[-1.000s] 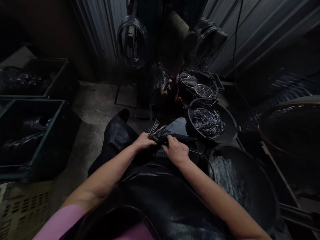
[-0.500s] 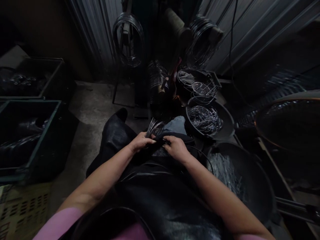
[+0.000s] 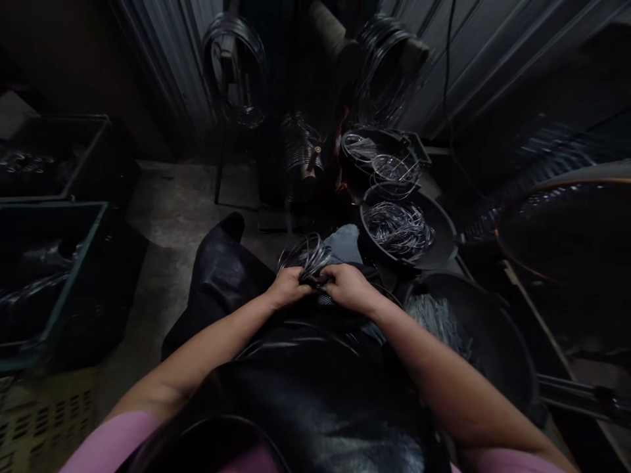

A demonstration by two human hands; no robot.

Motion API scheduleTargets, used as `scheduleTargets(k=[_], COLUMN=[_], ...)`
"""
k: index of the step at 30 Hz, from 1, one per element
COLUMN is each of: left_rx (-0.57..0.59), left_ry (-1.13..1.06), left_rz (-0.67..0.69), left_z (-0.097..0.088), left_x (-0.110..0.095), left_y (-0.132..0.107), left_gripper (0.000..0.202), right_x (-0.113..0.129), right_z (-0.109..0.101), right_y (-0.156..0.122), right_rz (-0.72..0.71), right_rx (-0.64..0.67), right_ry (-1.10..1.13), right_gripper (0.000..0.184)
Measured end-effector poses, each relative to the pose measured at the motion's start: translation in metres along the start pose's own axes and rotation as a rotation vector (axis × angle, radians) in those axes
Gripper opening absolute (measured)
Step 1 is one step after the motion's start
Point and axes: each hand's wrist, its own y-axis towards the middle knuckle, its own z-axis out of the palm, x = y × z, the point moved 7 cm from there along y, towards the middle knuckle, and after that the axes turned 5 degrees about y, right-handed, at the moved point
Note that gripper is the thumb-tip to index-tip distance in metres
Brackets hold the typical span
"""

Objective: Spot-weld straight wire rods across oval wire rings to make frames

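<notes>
My left hand and my right hand meet over my lap, both closed on a small bundle of thin wire loops that fans out just beyond my fingers. A black apron covers my lap and knees under the hands. What my right fingers pinch at the base of the bundle is too dark to make out.
A black basin of wire loops sits right of my knees, a larger basin of short wire pieces nearer me. More wire coils hang on stands by the corrugated wall. Green crates line the floor at left.
My hands have drawn closer together on the wire bundle, and the loops have curled round more. The view has shifted slightly so everything sits a little further left.
</notes>
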Motion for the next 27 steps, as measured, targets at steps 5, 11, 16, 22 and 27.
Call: scheduleTargets(k=[5, 11, 16, 22, 27], left_rx=[-0.101, -0.203, -0.161, -0.156, -0.133], left_ry=[0.017, 0.056, 0.052, 0.046, 0.048], left_rz=[-0.007, -0.051, -0.101, -0.108, -0.091], left_z=[-0.01, -0.03, -0.026, -0.023, -0.02], left_x=[-0.019, -0.033, -0.023, -0.032, -0.048], left_y=[-0.009, -0.018, -0.017, -0.015, -0.021], left_gripper=[0.022, 0.022, 0.021, 0.019, 0.019], right_x=[0.004, -0.07, -0.128, -0.126, -0.035], right_z=[-0.023, -0.05, -0.022, -0.032, -0.039], right_y=[-0.016, -0.04, -0.061, -0.077, -0.049], right_rz=[0.094, 0.343, 0.429, 0.405, 0.035], right_rx=[-0.115, -0.154, -0.116, -0.209, -0.215], right_ry=[-0.189, -0.364, -0.286, -0.208, -0.205], right_gripper=[0.025, 0.024, 0.025, 0.03, 0.069])
